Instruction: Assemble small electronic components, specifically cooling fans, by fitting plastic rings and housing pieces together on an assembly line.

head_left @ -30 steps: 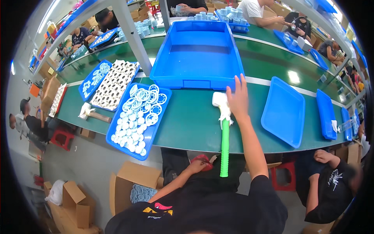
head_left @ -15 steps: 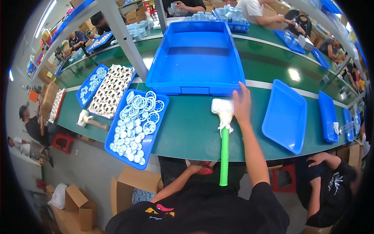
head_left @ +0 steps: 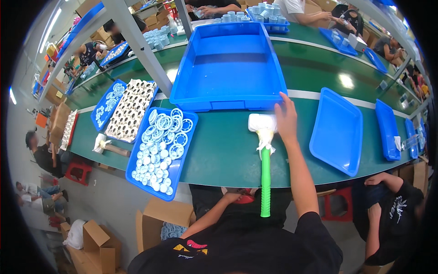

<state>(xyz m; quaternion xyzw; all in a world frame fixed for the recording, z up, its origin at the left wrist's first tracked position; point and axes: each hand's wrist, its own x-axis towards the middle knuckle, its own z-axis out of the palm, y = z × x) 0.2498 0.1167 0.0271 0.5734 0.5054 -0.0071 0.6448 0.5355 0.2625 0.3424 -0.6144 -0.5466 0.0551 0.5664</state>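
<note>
My right hand [head_left: 286, 119] is at the near right corner of a large blue bin [head_left: 228, 101], its fingers stretched out and seemingly touching the corner. Just left of that hand lies a mallet [head_left: 265, 178] with a ribbed green handle, its head wrapped in white cloth; the handle points toward me past the table edge. Low by my lap rests my left hand [head_left: 233, 196], below the table edge, its fingers too small and dark to read. Left of the mallet, a blue tray [head_left: 169, 194] holds pale blue rings and small round caps.
Farther left are an egg-carton-like tray [head_left: 132, 109], another blue tray of rings [head_left: 106, 119] and a cloth-wrapped hammer [head_left: 114, 147]. On the right stands a blue tray [head_left: 335, 130] without contents. Grey posts [head_left: 139, 45] rise beside the bin. A co-worker [head_left: 388, 214] sits at right.
The view has shifted slightly, so the trays and mallet sit a little differently in the picture. My right hand stays at the bin corner; my left hand stays low.
</note>
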